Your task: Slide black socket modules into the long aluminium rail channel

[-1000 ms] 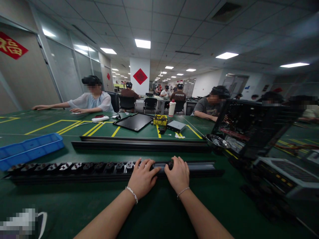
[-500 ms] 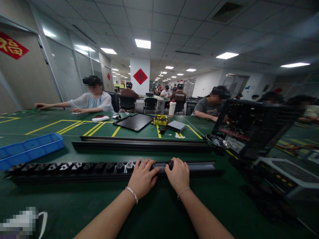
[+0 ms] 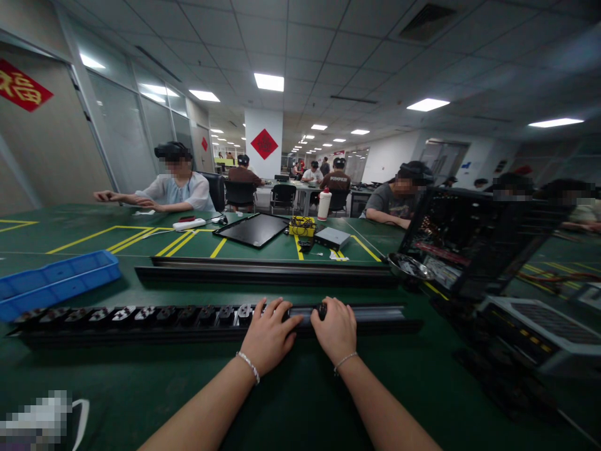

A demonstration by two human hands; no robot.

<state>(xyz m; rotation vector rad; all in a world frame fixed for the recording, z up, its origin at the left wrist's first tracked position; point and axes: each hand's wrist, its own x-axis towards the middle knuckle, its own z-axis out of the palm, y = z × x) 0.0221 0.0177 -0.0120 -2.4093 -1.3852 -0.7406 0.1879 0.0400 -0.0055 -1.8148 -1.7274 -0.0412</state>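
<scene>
A long black rail [image 3: 375, 322] lies across the green table in front of me. A row of black plug-like socket modules [image 3: 166, 314], some with pale metal faces, fills its left and middle part. My left hand [image 3: 268, 329] rests over the row's right end, its fingers curled round a black module [image 3: 286, 315] that they mostly hide. To the right, my right hand [image 3: 335, 329] pinches a small black piece [image 3: 322, 311] at the rail; its shape is mostly covered by the fingers. Pale channel shows between the hands and right of them.
Behind lies a second black rail [image 3: 267, 275]. A blue bin [image 3: 61, 279] stands left, a metal bowl [image 3: 408, 268] and an open computer case [image 3: 474, 244] right, with a power supply [image 3: 544, 332] nearer. Co-workers sit beyond the table.
My hands and the rail keep their places. Across the table at left, a co-worker's outstretched hand has moved inward to the right.
</scene>
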